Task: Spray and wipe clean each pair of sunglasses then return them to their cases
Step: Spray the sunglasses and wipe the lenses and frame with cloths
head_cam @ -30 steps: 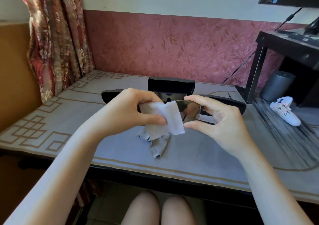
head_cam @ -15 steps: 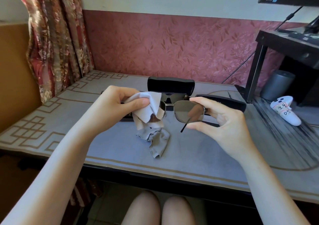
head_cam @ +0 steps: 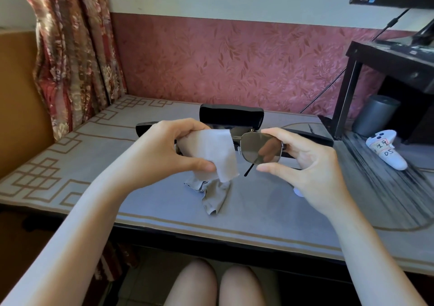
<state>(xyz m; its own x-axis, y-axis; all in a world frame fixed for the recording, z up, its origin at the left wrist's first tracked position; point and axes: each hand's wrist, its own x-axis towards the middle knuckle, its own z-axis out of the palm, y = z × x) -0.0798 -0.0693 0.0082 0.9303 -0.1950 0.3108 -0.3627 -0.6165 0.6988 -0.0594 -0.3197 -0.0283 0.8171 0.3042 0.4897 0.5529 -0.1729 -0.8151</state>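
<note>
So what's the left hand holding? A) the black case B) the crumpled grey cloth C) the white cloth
C: the left hand grips the white cloth over one lens of the sunglasses, and the right hand pinches the frame at the other lens.

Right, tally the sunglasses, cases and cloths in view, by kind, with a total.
Sunglasses: 1, pinched by the right hand
Black cases: 3, the open case, the left case and the right case, these two partly hidden behind the hands
Cloths: 2, the white cloth in the left hand, the grey cloth on the table
Total: 6
</note>
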